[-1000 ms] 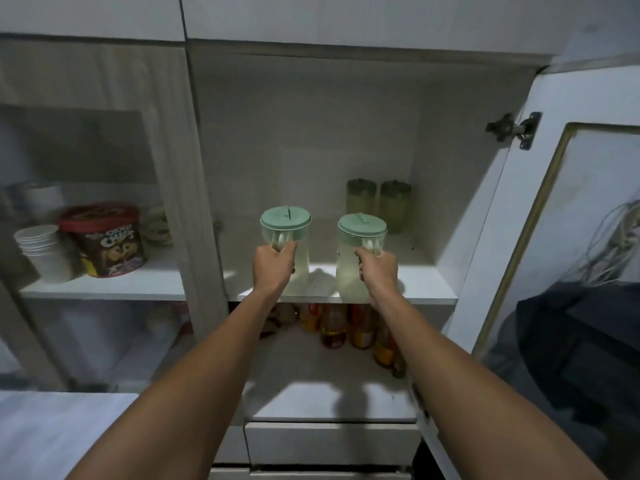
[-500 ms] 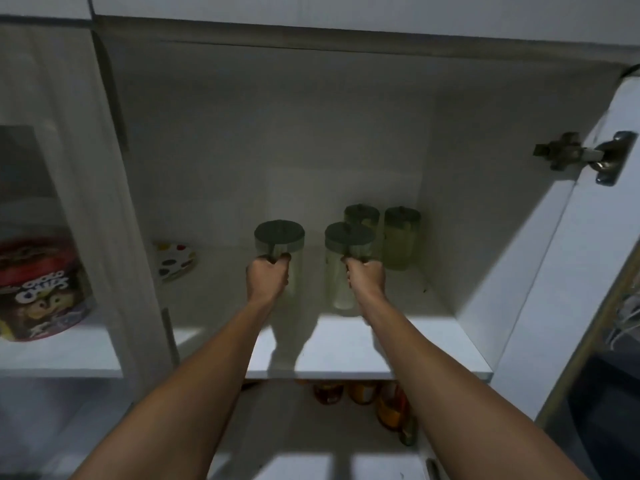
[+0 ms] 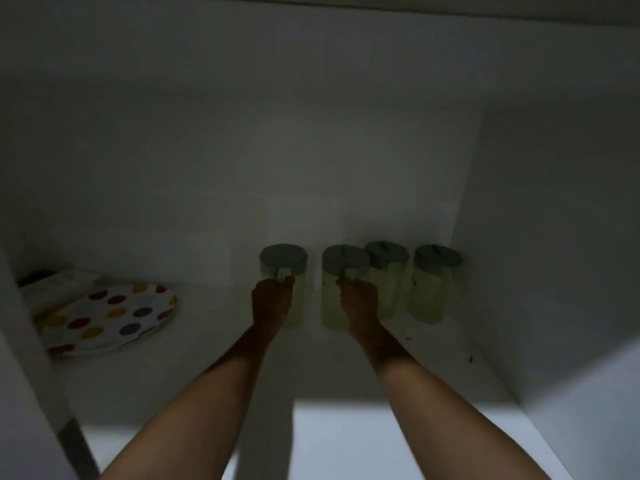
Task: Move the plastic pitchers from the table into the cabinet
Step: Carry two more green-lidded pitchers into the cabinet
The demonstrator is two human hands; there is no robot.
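Deep inside the dim cabinet, my left hand (image 3: 270,299) grips the handle of a clear plastic pitcher with a green lid (image 3: 284,263). My right hand (image 3: 358,301) grips the handle of a second such pitcher (image 3: 334,303) just to its right. Both pitchers stand upright at the back of the white shelf (image 3: 363,427), low on it; whether they touch it I cannot tell. Two more green-lidded pitchers stand further right: one (image 3: 389,271) right behind my right hand's pitcher, the other (image 3: 431,289) near the right wall.
A white plate with coloured dots (image 3: 104,318) lies at the shelf's left, with something dark behind it. The cabinet's right wall (image 3: 554,254) and left frame (image 3: 31,393) close in the shelf. The shelf's front part is lit.
Both hands have carried the pitchers further back into the cabinet, level with the two standing there. The view has moved closer in and the scene is darker.
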